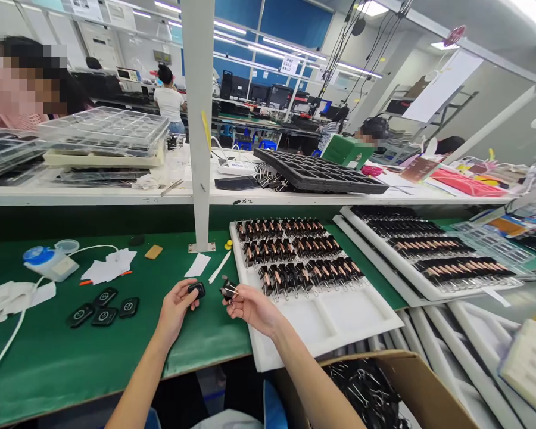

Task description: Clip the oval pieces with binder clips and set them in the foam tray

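Note:
Between the thumb and fingers of my left hand (177, 304) is a small black watch case (197, 290) with rounded corners. My right hand (252, 310) pinches a black binder clip (228, 289) with metal handles, a short gap to the right of the case. Several more black watch cases (104, 316) lie on the green mat to the left, round sensor sides up. Right of my hands, a white foam tray (357, 310) carries rows of binder clips (310, 274) clamped on pieces with copper-coloured parts.
A second foam tray (455, 292) of clips sits further right. Below it, a cardboard box (411, 357) holds loose clips. White pen (219, 267), paper slip (197, 266), and blue-capped bottle (49, 264) lie on the mat. A post (199, 131) rises ahead; the shelf (93, 195) bears trays.

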The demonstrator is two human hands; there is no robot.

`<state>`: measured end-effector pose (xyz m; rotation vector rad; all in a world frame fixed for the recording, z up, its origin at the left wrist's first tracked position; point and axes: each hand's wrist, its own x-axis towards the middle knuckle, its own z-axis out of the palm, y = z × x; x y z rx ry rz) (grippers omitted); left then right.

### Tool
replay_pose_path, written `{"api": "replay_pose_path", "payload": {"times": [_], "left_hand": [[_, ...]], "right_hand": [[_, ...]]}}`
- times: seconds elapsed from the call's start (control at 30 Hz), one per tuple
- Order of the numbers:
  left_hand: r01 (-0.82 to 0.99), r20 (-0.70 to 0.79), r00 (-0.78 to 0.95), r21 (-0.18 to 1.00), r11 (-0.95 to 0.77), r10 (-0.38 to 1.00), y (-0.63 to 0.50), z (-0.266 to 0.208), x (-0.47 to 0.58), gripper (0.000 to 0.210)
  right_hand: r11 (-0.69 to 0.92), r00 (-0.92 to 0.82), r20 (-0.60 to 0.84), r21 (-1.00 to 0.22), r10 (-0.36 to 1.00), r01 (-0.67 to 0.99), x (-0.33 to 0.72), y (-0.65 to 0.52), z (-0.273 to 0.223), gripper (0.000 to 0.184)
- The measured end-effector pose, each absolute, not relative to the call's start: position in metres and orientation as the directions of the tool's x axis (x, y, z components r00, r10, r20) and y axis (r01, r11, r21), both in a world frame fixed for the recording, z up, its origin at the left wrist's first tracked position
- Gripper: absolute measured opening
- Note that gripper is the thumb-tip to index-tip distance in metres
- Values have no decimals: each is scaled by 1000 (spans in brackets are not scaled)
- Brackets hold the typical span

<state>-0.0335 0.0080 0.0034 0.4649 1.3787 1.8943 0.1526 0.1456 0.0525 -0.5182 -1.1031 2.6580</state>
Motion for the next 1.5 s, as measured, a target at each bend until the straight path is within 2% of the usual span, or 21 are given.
{"api": "replay_pose_path", "payload": {"times": [0.1, 0.23, 0.33, 0.53, 0.87, 1.27, 1.5], "left_hand": [[-412, -151, -659, 892, -185, 737, 5, 4, -36, 45], [-450, -174, -642, 874, -183, 747, 3, 5, -38, 45], [-463, -192, -626, 871, -162, 756, 2, 4, -38, 46], [-500, -206, -571, 855, -138, 795, 0, 4, -36, 41], [-472, -216, -518, 879, -65, 827, -1, 9, -31, 40], [-406, -232, -457, 913, 31, 858, 2, 10, -29, 43], [-363, -207, -496, 932, 15, 843, 4, 4, -27, 42]], "right_hand": [[-623, -935, -225, -782, 275, 5, 153, 148, 49, 35], [-555, -878, -188, -825, 439, -101, 152, 146, 41, 45], [-472, -825, -163, -871, 541, -136, 149, 142, 33, 45], [-294, -828, -177, -956, 532, 15, 149, 135, 27, 50], [-95, -758, -101, -994, 644, 52, 155, 122, 36, 50], [47, -776, -49, -994, 629, 101, 151, 118, 24, 48], [108, -771, -28, -986, 637, 125, 149, 117, 24, 47]]}}
